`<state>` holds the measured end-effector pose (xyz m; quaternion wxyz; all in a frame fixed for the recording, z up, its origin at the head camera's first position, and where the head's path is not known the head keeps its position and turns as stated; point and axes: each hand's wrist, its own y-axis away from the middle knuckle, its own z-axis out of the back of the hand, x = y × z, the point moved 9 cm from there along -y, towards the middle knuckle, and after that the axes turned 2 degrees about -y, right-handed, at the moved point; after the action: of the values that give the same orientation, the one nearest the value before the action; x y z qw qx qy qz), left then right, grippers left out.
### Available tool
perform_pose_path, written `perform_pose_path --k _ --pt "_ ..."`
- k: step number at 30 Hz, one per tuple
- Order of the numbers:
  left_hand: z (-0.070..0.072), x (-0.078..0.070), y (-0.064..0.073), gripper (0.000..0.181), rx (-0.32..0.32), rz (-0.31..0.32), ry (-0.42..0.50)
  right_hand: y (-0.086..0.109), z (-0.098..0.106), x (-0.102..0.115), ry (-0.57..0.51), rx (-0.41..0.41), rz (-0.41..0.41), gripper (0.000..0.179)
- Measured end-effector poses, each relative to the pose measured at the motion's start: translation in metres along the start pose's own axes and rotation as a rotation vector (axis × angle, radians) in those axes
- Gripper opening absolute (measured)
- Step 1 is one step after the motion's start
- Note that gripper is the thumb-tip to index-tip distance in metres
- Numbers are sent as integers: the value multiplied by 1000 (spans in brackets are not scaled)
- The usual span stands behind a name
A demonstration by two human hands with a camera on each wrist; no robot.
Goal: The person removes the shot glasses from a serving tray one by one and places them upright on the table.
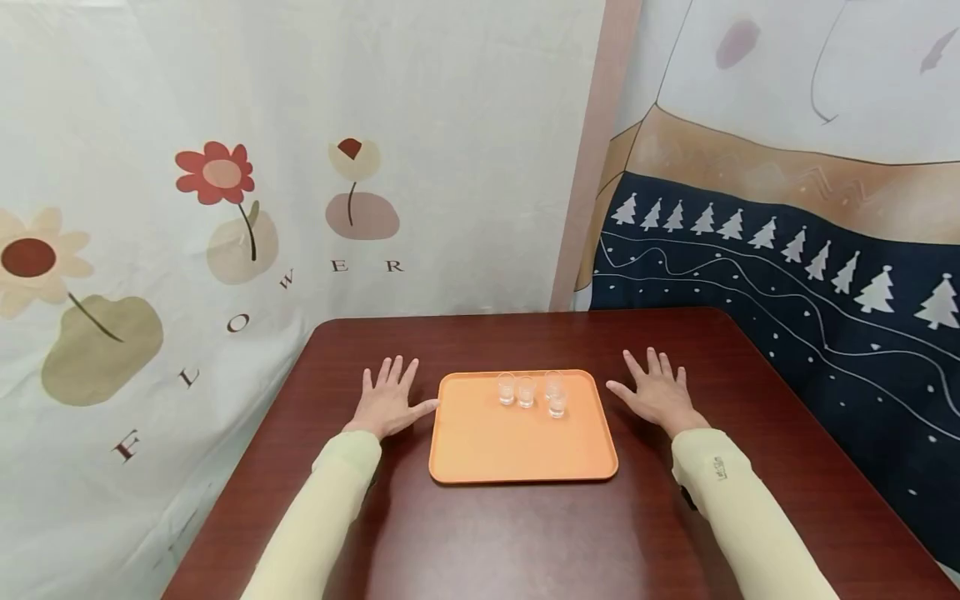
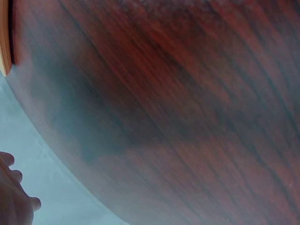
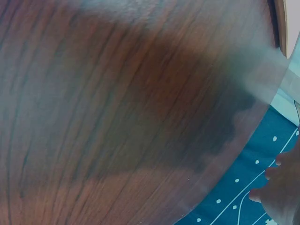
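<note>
An orange rectangular tray [image 1: 495,454] lies on the dark red-brown table. Several small clear glasses [image 1: 526,392] stand in its far half, toward the right. Left of the tray, my left hand [image 1: 386,404] has its fingers spread, with the thumb tip right at the tray's left edge. On the other side my right hand [image 1: 660,396] is likewise spread, its thumb pointing toward the tray with a gap between. Both hands hold nothing. In the left wrist view part of the left hand [image 2: 14,192] shows at the lower left corner; the right hand [image 3: 281,187] shows at the right edge of its wrist view.
The wooden table [image 1: 510,542] has rounded far corners. Behind it hangs a pale cloth [image 1: 465,167] with printed flowers and letters. A dark blue cloth [image 1: 750,308] with white trees hangs along the right side.
</note>
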<state>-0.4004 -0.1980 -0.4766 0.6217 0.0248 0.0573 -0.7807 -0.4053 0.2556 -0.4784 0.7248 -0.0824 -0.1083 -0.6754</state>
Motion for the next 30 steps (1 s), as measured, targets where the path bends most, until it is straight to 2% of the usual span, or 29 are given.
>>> perform_pose_path --k 7,24,30 --pt "5 -7 -1 96 -10 -33 26 0 6 6 -22 -13 -1 91" --pt "-3 -26 0 93 55 -142 71 -3 2 9 -57 6 11 90" --pt "-7 -31 4 90 101 -156 95 -3 2 11 -80 8 19 89"
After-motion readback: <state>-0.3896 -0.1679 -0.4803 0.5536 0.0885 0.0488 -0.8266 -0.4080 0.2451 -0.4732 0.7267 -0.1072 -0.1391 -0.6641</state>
